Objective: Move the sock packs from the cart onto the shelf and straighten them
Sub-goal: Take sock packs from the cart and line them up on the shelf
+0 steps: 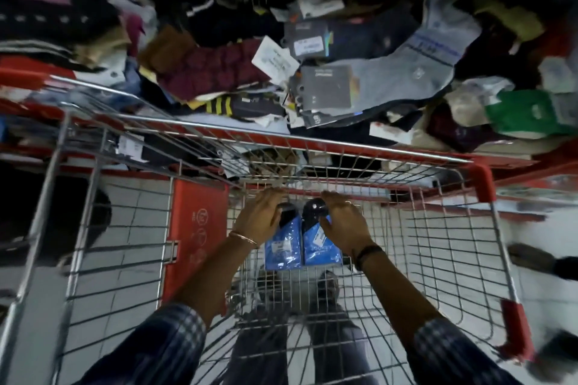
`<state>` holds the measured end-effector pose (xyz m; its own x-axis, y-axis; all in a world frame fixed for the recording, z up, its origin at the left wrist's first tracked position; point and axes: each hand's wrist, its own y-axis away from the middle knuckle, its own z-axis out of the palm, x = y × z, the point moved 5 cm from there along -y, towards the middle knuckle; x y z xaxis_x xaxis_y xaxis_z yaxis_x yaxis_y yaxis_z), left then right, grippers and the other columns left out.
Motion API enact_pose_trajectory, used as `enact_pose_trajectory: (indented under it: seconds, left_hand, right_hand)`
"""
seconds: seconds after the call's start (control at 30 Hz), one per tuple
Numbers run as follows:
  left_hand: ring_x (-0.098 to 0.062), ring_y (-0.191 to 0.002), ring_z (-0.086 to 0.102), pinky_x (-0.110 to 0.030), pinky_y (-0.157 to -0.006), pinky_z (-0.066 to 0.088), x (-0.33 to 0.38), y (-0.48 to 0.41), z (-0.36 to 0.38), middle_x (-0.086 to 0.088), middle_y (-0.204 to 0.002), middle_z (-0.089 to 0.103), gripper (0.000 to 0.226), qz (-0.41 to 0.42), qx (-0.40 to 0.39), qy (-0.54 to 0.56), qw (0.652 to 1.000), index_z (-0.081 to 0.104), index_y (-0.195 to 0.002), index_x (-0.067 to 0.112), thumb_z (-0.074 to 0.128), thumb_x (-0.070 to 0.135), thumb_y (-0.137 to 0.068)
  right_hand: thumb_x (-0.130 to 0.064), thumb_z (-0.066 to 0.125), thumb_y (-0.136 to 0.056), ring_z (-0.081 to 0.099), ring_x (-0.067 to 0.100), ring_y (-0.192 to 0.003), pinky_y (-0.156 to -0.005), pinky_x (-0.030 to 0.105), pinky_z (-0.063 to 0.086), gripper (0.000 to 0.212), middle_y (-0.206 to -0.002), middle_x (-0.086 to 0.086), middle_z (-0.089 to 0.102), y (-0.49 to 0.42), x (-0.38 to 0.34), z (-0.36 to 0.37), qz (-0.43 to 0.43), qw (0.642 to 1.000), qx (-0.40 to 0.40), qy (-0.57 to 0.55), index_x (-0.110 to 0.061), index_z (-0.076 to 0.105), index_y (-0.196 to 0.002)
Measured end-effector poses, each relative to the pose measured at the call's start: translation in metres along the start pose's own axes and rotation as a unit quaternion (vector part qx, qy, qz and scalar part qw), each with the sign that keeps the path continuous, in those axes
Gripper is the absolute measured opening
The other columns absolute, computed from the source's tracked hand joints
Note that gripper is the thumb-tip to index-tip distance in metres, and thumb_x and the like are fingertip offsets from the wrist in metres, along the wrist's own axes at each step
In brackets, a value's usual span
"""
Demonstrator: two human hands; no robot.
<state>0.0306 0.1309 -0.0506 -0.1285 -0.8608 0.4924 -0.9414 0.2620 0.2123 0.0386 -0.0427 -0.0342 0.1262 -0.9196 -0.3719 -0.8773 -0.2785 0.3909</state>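
2 sock packs, blue sleeves with dark toes sticking out: left pack [283, 244], right pack [322, 242]. Side by side, touching, low in the cart [344, 150] toward its far edge.

Left hand [259, 216] is curled over the left pack's outer edge and dark toe. Right hand [342, 222] does the same on the right pack. Fingers half-closed on top. Whether they've actually clamped or just rest there, can't tell; undersides are hidden.

Shelf [281, 134] sits just past the cart's far rim, buried in loose socks and tags [275, 59], no bare patch visible.

Risks as I see them:
- Grip is at the toe end only, so the glossy sleeves could slide off or the packs pivot down on lifting.
- 2 packs, 2 separate hands: one could snag the cart's far wire rim on the way over.
- Landing on that heap, the packs could tilt or slide off the shelf's front edge, or knock loose stock into the cart.
- Frame is motion-blurred, so fine contact is a guess.
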Motion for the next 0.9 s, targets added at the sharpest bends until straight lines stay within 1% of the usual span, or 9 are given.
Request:
enact_pose_trajectory:
  seconds: [0.13, 0.3, 0.37, 0.43, 0.5, 0.57, 0.67, 0.77, 0.9]
  left_hand:
    - [-0.033, -0.129, 0.037, -0.038, -0.104, 0.035, -0.025, -0.013, 0.054, -0.019, -0.143, 0.036, 0.065, -0.040, -0.115, 0.013, 0.992, 0.028, -0.141, 0.005, 0.060, 0.015, -0.085]
    - [-0.031, -0.138, 0.020, -0.038, -0.114, 0.021, -0.049, -0.034, 0.105, -0.016, -0.154, 0.014, 0.098, -0.040, -0.237, -0.035, 0.970, 0.006, -0.147, 0.006, 0.072, 0.026, -0.078]
    - [-0.031, -0.139, 0.019, -0.040, -0.114, 0.018, -0.056, -0.045, 0.118, -0.015, -0.155, 0.012, 0.104, -0.048, -0.275, -0.061, 0.958, 0.002, -0.147, 0.008, 0.074, 0.029, -0.075]
    - [-0.029, -0.140, 0.017, -0.043, -0.114, 0.011, -0.061, -0.056, 0.124, -0.013, -0.155, 0.013, 0.110, -0.065, -0.306, -0.072, 0.947, 0.001, -0.148, 0.010, 0.077, 0.032, -0.072]
    - [-0.030, -0.139, 0.020, -0.046, -0.114, 0.008, -0.064, -0.065, 0.126, -0.012, -0.154, 0.018, 0.116, -0.077, -0.325, -0.089, 0.938, 0.004, -0.148, 0.011, 0.081, 0.039, -0.065]
    - [-0.033, -0.136, 0.024, -0.045, -0.115, 0.012, -0.063, -0.067, 0.122, -0.014, -0.151, 0.026, 0.117, -0.075, -0.326, -0.104, 0.937, 0.018, -0.145, 0.010, 0.086, 0.044, -0.056]
    - [-0.035, -0.130, 0.030, -0.040, -0.110, 0.026, -0.060, -0.059, 0.112, -0.015, -0.142, 0.036, 0.103, -0.084, -0.304, -0.060, 0.947, 0.036, -0.135, 0.007, 0.088, 0.040, -0.052]
    - [-0.033, -0.119, 0.041, -0.040, -0.098, 0.038, -0.057, -0.043, 0.100, -0.015, -0.128, 0.046, 0.087, -0.095, -0.260, -0.020, 0.961, 0.044, -0.125, 0.007, 0.088, 0.033, -0.054]
    - [-0.029, -0.112, 0.047, -0.037, -0.094, 0.039, -0.041, -0.021, 0.080, -0.011, -0.123, 0.052, 0.073, -0.099, -0.214, -0.036, 0.971, 0.048, -0.120, 0.011, 0.085, 0.029, -0.059]
  right_hand:
    - [-0.016, 0.057, -0.090, 0.040, 0.028, -0.130, -0.106, 0.032, 0.032, 0.054, -0.144, 0.013, 0.042, -0.027, 0.009, 0.039, 0.008, 0.997, -0.078, 0.004, -0.007, 0.036, -0.139]
    - [-0.030, 0.066, -0.086, 0.006, 0.028, -0.144, -0.116, 0.035, 0.010, 0.094, -0.158, 0.015, 0.004, -0.063, 0.027, 0.079, 0.014, 0.970, -0.218, 0.104, -0.004, 0.001, -0.148]
    - [-0.031, 0.073, -0.080, 0.007, 0.030, -0.144, -0.117, 0.038, 0.011, 0.104, -0.157, 0.016, 0.006, -0.076, 0.034, 0.086, 0.024, 0.960, -0.250, 0.126, -0.004, -0.001, -0.148]
    - [-0.029, 0.079, -0.074, 0.019, 0.033, -0.140, -0.116, 0.040, 0.017, 0.106, -0.154, 0.019, 0.019, -0.086, 0.036, 0.089, 0.020, 0.959, -0.250, 0.135, -0.004, 0.006, -0.148]
    - [-0.029, 0.081, -0.071, 0.030, 0.035, -0.134, -0.113, 0.042, 0.025, 0.099, -0.148, 0.018, 0.029, -0.091, 0.036, 0.092, 0.010, 0.958, -0.238, 0.157, -0.004, 0.020, -0.145]
    - [-0.025, 0.081, -0.071, 0.039, 0.035, -0.128, -0.107, 0.042, 0.033, 0.087, -0.142, 0.016, 0.036, -0.092, 0.035, 0.093, 0.006, 0.963, -0.221, 0.156, -0.007, 0.030, -0.139]
    - [-0.022, 0.084, -0.067, 0.049, 0.031, -0.120, -0.099, 0.040, 0.042, 0.083, -0.134, 0.011, 0.049, -0.085, 0.031, 0.088, 0.006, 0.973, -0.194, 0.128, -0.010, 0.036, -0.134]
    - [-0.018, 0.077, -0.075, 0.061, 0.026, -0.106, -0.086, 0.034, 0.049, 0.060, -0.118, 0.006, 0.064, -0.070, 0.026, 0.076, -0.001, 0.981, -0.137, 0.137, -0.016, 0.044, -0.126]
    - [-0.021, 0.060, -0.089, 0.063, 0.022, -0.096, -0.077, 0.030, 0.052, 0.035, -0.109, 0.004, 0.066, -0.042, 0.014, 0.062, -0.012, 0.987, -0.081, 0.140, -0.019, 0.048, -0.122]
